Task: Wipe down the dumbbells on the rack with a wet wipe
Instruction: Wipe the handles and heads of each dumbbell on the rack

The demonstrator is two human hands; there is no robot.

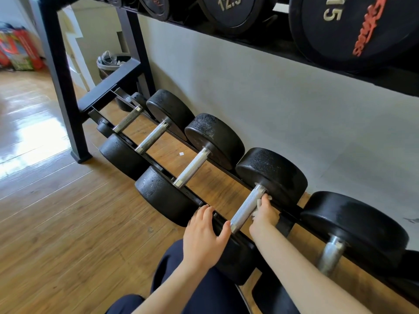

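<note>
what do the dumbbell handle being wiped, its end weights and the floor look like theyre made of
Handle: bare metal, likely steel; silvery, crosshatched knurling. End weights: probably rubber-coated or cast iron; matte black, pebbled surface. Floor: wood or wood-look laminate; brown grained planks with a glossy glare.

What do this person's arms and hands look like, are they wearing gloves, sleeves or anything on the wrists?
No gloves: both the left hand and the right hand are bare, and both forearms are bare as far as the picture shows, with no sleeve in view. No watch, ring or bracelet is visible. The only clothing in view is dark navy trousers over the knees.
</note>
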